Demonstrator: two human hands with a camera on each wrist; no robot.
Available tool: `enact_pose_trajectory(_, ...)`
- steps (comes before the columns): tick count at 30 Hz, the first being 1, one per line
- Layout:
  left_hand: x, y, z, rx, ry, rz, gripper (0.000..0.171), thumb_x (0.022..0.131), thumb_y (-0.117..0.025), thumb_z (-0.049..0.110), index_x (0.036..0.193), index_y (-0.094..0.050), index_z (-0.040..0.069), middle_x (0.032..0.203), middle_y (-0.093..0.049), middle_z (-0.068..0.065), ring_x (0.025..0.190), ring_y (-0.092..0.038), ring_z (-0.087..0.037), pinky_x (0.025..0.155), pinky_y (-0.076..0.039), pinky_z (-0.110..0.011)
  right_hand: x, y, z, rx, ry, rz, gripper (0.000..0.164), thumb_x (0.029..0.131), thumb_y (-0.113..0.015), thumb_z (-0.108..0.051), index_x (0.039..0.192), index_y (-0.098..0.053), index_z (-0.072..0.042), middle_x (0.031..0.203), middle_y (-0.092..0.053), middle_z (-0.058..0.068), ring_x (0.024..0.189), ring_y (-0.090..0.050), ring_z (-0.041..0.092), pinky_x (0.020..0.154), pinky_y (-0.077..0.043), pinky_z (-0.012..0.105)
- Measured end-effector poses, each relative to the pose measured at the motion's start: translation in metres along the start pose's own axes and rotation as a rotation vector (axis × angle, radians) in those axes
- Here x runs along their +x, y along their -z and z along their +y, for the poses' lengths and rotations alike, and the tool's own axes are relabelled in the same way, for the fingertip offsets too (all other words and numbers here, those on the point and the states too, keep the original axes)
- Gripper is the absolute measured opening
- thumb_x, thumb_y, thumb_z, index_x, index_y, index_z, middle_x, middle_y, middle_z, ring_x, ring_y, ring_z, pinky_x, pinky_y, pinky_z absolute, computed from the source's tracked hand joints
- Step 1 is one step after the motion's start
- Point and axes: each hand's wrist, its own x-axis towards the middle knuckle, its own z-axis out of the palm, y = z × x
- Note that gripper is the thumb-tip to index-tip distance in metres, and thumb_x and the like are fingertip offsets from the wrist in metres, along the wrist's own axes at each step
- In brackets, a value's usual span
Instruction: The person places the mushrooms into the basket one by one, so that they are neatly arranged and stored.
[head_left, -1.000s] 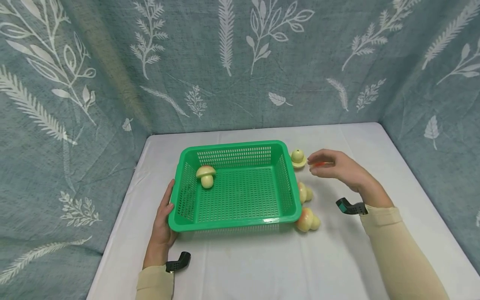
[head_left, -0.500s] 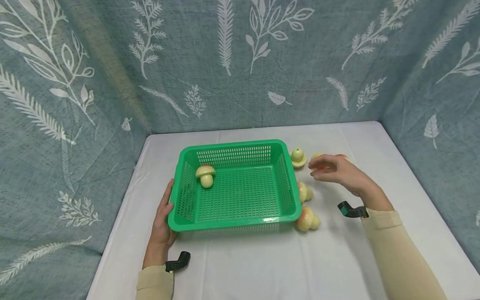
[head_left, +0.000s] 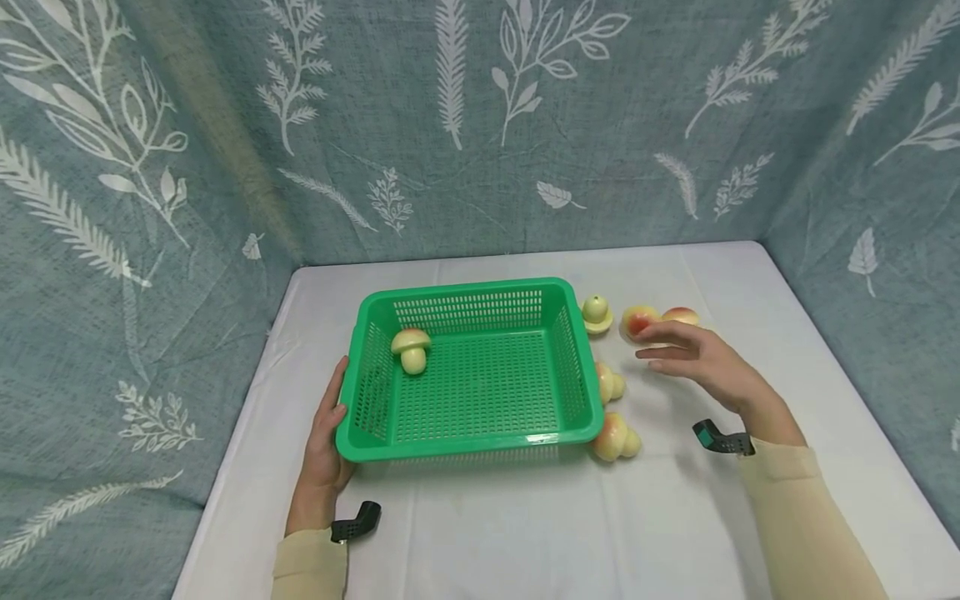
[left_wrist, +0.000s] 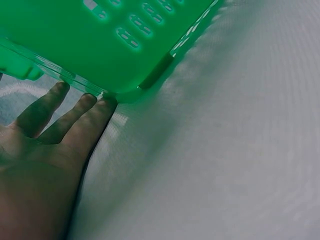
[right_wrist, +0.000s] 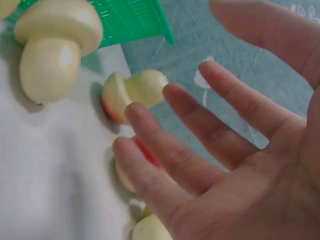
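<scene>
My left hand rests against the left side of a green plastic basket; the left wrist view shows its fingers fairly straight, touching the basket's lower edge. Inside the basket, at the left, stands one toy mushroom with a reddish cap. My right hand, fingers spread and holding nothing, hovers over the table. Just beyond its fingertips lie a red-and-yellow mushroom and another mushroom, partly hidden by the hand. In the right wrist view the palm is bare, with a pale mushroom at upper left.
Along the basket's right side lie three more mushrooms: one at the far corner, a middle mushroom and a near mushroom. A white cloth covers the table. Patterned blue-green fabric hangs behind and at both sides.
My right hand has drawn back to the right and nearer. The red-and-yellow mushroom once behind its fingers now lies uncovered on the table. The left hand and basket have stayed put.
</scene>
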Motion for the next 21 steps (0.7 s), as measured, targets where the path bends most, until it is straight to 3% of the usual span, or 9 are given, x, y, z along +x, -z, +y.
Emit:
enact_pose_trajectory(8,0.000,-0.001,0.001,-0.004,0.002,0.007,0.071,0.106,-0.039,0.028,0.175,-0.025,0.026,0.174,-0.033,0.003,0.147,-0.047,-0.015,0.107,-0.051,-0.025,-0.011,0.001,0.008,-0.013,0.011,-0.006,0.049,0.106,-0.070,-0.006,0.152,-0.055,0.002,0.158,-0.049,0.028,0.143,-0.055,0.036,0.102,-0.056,0.030)
enact_pose_trajectory(17,0.000,0.001,0.000,-0.013,0.006,0.000,0.071,0.106,-0.038,0.028,0.175,-0.024,0.026,0.174,-0.035,0.002,0.146,-0.049,-0.014,0.106,-0.052,-0.025,-0.009,0.001,0.011,0.023,0.014,-0.017,0.049,0.106,-0.070,-0.005,0.151,-0.054,0.003,0.157,-0.050,0.027,0.139,-0.060,0.028,0.101,-0.058,0.034)
enact_pose_trajectory(21,0.000,0.001,0.000,-0.017,0.010,-0.004,0.070,0.107,-0.038,0.029,0.175,-0.024,0.026,0.174,-0.034,0.000,0.145,-0.049,-0.015,0.106,-0.052,-0.025,-0.004,-0.004,0.014,0.059,0.008,-0.042,0.050,0.105,-0.071,-0.003,0.151,-0.053,0.005,0.157,-0.048,0.030,0.140,-0.059,0.032,0.103,-0.058,0.037)
